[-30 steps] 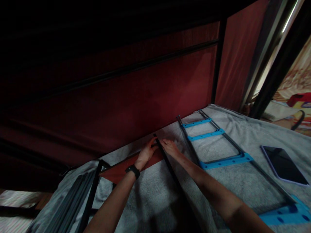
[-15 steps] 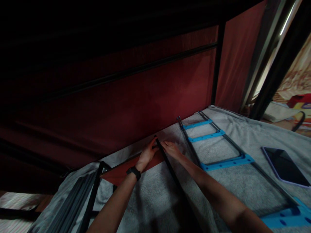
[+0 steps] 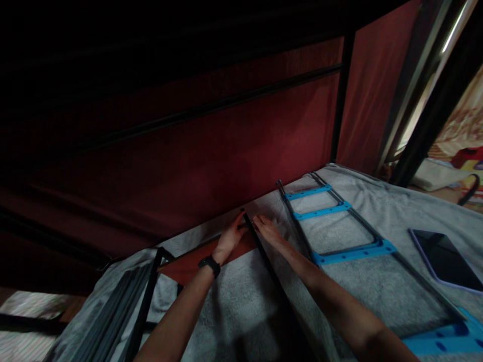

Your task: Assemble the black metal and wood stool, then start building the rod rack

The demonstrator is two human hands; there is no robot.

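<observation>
While both of my hands have stayed at the far end of the black rod over the last second, almost nothing in the scene has moved; only my view has crept a little, so the maroon fabric wall and the grey blanket sit a touch differently in the picture. I read that as a fitting step that has not yet let go: the rod end is being held in place, not carried anywhere.

Going down in size, the fabric wall fills the back, with thin black frame bars across it. The blanket lies over the bed under my arms. On it, to the right, lies a ladder-like frame with blue rungs, and a dark tablet is well apart near the right edge. To the left lies a bundle of dark rods.

The rod lies flat on the blanket, its long axis running from near my body away and slightly leftward, its far tip pointing at the foot of the fabric wall, on a flat maroon panel.

My left hand, with a watch on the wrist, presses against the rod's tip from the left. My right hand touches it from the right. Whether either grip fully closes round the rod I cannot tell; the fingers look narrow and pinched to it.
</observation>
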